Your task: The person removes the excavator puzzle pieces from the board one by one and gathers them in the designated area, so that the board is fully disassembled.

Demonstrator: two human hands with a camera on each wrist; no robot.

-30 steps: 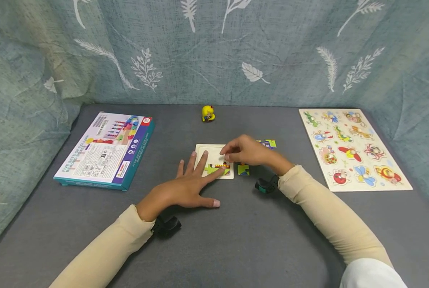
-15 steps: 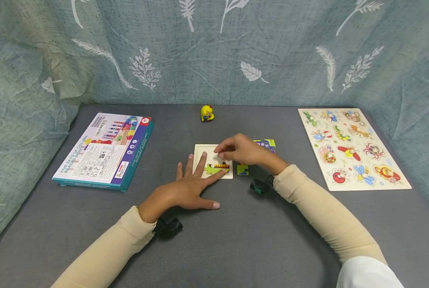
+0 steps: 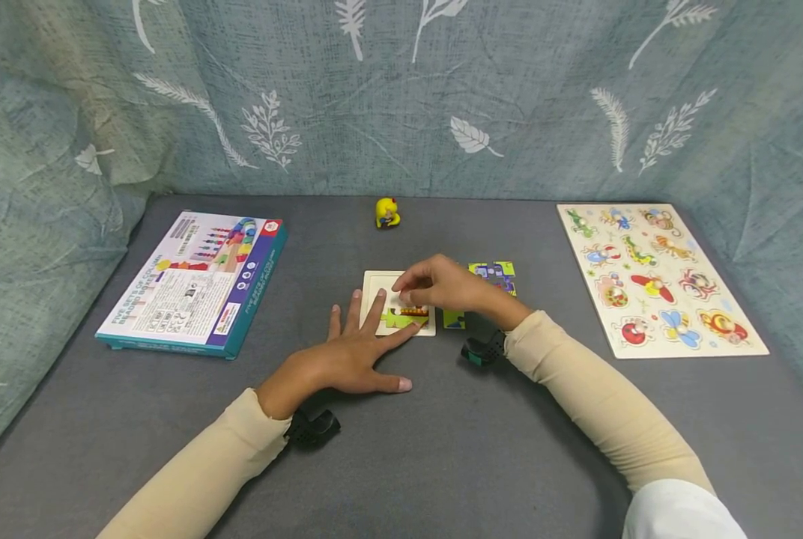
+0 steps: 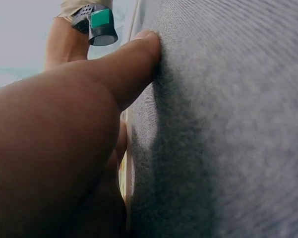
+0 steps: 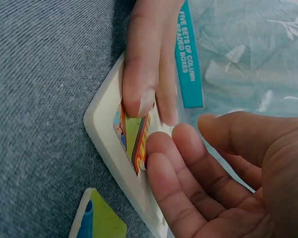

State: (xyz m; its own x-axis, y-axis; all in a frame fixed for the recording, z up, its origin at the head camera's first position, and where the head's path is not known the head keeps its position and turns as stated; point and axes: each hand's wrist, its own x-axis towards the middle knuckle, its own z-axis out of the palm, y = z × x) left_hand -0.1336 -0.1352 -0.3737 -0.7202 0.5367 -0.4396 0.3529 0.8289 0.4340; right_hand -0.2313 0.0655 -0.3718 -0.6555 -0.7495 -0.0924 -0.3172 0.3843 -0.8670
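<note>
A small cream puzzle tray [image 3: 376,280] lies flat on the table, with green, red and yellow puzzle pieces [image 3: 396,320] along its near side. My left hand [image 3: 347,367] is spread wide, its index and middle fingers resting on the tray and its thumb on the table. Over the tray's right part is my right hand [image 3: 445,284], fingers bent loosely. In the right wrist view its fingertips are beside a puzzle piece [image 5: 133,134], the thumb apart from them; I see nothing pinched. A loose green-and-blue puzzle piece [image 3: 454,320] lies just right of the tray.
Purple and green puzzle pieces [image 3: 494,275] lie behind the right hand. A teal-edged box [image 3: 195,288] stands at left, a yellow toy figure [image 3: 387,212] at the back, and an insect picture board [image 3: 658,281] at right. A patterned curtain [image 3: 401,97] hangs behind the table.
My right hand has shifted left over the tray, uncovering more of the purple pieces behind it. The left hand stays spread in place.
</note>
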